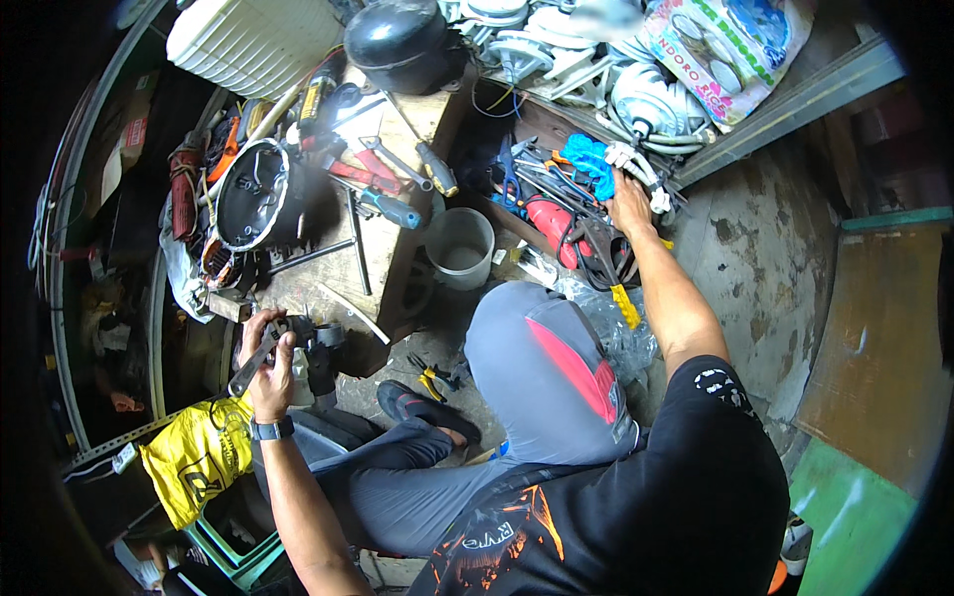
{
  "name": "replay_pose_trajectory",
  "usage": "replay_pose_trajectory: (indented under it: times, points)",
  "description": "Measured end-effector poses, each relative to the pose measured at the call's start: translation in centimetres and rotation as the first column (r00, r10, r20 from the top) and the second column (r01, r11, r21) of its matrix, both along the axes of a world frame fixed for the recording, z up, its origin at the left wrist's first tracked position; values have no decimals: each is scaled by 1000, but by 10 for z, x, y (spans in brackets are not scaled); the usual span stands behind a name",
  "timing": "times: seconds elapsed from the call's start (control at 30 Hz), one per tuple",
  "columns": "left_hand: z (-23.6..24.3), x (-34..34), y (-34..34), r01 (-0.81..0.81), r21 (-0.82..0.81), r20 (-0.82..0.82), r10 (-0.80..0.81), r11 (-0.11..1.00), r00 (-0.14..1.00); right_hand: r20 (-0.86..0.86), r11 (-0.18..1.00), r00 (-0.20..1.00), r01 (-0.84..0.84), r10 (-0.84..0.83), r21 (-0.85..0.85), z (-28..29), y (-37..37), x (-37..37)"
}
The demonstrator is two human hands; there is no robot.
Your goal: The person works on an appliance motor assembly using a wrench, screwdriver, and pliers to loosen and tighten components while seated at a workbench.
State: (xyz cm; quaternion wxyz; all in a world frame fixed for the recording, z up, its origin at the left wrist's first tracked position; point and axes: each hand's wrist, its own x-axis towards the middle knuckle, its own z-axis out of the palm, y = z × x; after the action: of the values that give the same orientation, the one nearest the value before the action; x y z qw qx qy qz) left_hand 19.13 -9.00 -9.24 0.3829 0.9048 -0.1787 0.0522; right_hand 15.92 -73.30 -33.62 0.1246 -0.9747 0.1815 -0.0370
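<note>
My left hand (266,370) is closed round an adjustable wrench (254,362), beside the near left end of the wooden workbench (417,111). A dark metal part (326,336) is just right of that hand. On the right, my right hand (628,204) reaches into a pile of hand tools (553,179), fingers stretched out and brightly lit at the tips. They touch or lie close beside a crumpled blue plastic or cloth piece (588,159); I see no tool in them. A red power tool (555,230) with a black cord lies below the pile.
On the bench lie screwdrivers (390,209), a T-shaped metal bar (356,243), a round black housing (253,194) and a black compressor-like dome (396,45). A translucent bucket (461,248) stands beside it. Yellow-handled pliers (429,379) lie near my foot. White fan-like parts (641,104) fill the back right.
</note>
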Motion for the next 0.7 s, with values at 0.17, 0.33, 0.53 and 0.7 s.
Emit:
replay_pose_trajectory:
  times: [0.17, 0.33, 0.53, 0.7]
  points:
    - [4, -2, 1, 3, 25, 30, -4, 1000, 1000, -198, 990, 970, -137, 140, 28, 29, 12, -13]
    - [10, -6, -2, 7, 35, 43, -8, 999, 999, 71, 972, 984, -175, 165, 160, 74, 4, -78]
    - [9, -7, -1, -5, 52, 68, 2, 999, 998, -316, -242, 933, 271, -172, 932, 121, -9, -167]
    - [18, -11, -5, -2, 3, 60, 1, 1000, 998, -189, -175, 981, 177, -51, 969, 155, 22, -168]
